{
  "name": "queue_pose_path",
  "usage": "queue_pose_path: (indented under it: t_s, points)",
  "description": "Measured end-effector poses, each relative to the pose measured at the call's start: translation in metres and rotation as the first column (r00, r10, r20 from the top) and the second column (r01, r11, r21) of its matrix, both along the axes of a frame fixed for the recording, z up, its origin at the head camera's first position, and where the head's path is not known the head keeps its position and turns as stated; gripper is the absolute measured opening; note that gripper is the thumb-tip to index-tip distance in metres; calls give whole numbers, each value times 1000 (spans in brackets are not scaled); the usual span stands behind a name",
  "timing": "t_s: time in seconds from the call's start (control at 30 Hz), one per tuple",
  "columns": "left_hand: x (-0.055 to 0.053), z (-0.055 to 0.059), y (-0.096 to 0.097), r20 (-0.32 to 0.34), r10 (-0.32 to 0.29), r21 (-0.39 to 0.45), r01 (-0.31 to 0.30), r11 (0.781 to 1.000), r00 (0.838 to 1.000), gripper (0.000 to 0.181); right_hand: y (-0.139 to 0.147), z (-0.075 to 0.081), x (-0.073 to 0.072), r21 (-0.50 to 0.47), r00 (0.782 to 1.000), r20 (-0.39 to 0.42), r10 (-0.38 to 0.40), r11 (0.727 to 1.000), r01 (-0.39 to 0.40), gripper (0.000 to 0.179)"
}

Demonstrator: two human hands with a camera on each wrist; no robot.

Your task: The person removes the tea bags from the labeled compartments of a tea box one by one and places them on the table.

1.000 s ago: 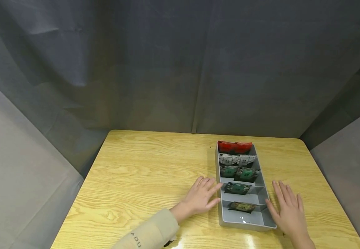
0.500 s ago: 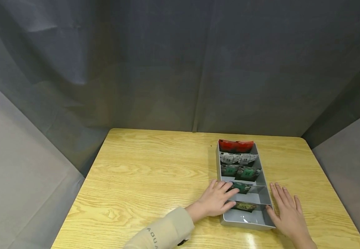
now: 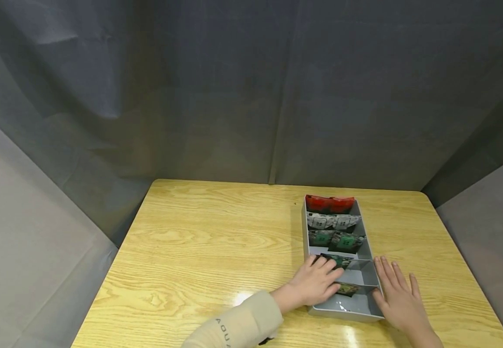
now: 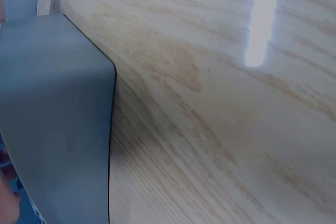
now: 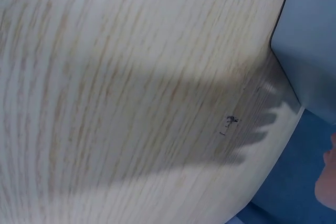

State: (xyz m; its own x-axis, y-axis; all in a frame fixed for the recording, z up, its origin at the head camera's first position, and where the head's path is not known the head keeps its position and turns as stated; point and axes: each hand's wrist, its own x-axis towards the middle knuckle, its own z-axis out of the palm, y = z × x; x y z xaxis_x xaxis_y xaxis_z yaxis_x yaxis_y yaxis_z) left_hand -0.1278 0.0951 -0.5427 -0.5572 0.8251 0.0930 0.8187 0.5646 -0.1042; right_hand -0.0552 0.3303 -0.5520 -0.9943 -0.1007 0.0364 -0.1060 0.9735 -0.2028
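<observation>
A beige sleeve (image 3: 251, 320) crosses the table (image 3: 212, 227) at bottom centre to the left hand (image 3: 314, 284), its fingers apart and slightly bent over the left wall of the tray (image 3: 360, 304), near the lone green packet (image 3: 342, 261) and the yellowish packet (image 3: 348, 289); contact with either cannot be told. The tray stands right of centre in the lower half, its upper compartments holding, top down, red packets (image 3: 330, 205), white packets (image 3: 333, 222) and two green packets (image 3: 346, 242). At lower right, the right hand (image 3: 401, 299) lies along the tray's right wall, fingers extended, thumb at the rim.
</observation>
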Motion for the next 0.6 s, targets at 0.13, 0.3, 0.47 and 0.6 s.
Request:
queue_pose_path:
  t_s: [0.13, 0.3, 0.47, 0.6]
  points:
    - [2, 0, 4, -71, 12, -1, -12, 1000, 997, 30, -1, 2, -1, 10, 999, 42, -6, 1000, 5, 71]
    - [5, 0, 6, -129, 9, 4, -8, 1000, 992, 23, -3, 6, -1, 22, 997, 80, -19, 1000, 17, 71]
    - [6, -2, 5, -199, -2, 41, 10, 999, 980, 19, -5, 9, 0, 15, 992, 124, -34, 999, 32, 71]
    - [6, -3, 5, -244, -12, 60, 28, 998, 970, 18, -6, 9, 0, -2, 989, 139, -41, 999, 42, 71]
